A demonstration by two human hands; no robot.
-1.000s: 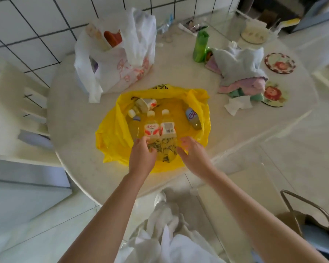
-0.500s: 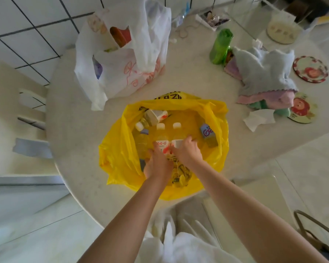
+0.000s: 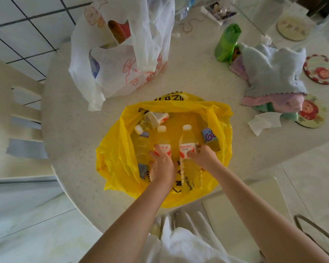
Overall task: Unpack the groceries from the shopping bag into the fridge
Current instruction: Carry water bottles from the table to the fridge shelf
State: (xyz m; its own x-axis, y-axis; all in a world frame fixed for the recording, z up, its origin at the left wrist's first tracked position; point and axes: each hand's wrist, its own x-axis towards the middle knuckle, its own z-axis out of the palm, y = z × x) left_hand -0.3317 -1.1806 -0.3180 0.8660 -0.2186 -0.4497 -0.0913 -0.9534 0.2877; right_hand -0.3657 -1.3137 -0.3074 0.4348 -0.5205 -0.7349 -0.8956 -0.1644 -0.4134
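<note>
I have both hands down inside the yellow shopping bag (image 3: 118, 158), which lies open on the round bench (image 3: 68, 114) in front of me. My left hand (image 3: 160, 166) has its grip curled round the left bottle (image 3: 162, 141), fingers on its red-and-white label. My right hand (image 3: 203, 158) has its grip wrapped round the right bottle (image 3: 188, 141) at the label. Both bottles lie side by side, white caps pointing away from me. More bottles lie around them in the bag. A white plastic bag (image 3: 122, 59) stands just behind, a pile of cloths (image 3: 273, 73) to the right.
</note>
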